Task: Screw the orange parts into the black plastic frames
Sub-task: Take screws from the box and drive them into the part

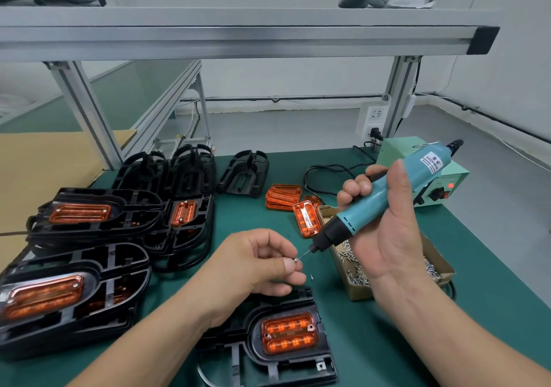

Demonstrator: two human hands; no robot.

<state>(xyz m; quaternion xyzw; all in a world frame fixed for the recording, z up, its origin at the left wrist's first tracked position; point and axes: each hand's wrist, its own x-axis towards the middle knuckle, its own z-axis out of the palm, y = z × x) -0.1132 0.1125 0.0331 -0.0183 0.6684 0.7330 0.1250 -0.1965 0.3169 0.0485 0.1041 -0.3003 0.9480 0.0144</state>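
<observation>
Closest lay a frame (pixel 280 365) on the green counter (pixel 363 357), with an orange part (pixel 288 333) seated in it. Just above the frame, the left hand (pixel 256 264) curled its fingers (pixel 290 266), thumb and forefinger pinching a screw (pixel 295 260) at the bit of the driver (pixel 387 201). The right hand (pixel 384 228) gripped the driver, fingers wrapped round it. Right of the frame stood a box (pixel 357 292) of screws. Left of it lay stacked frames (pixel 125 267).
</observation>
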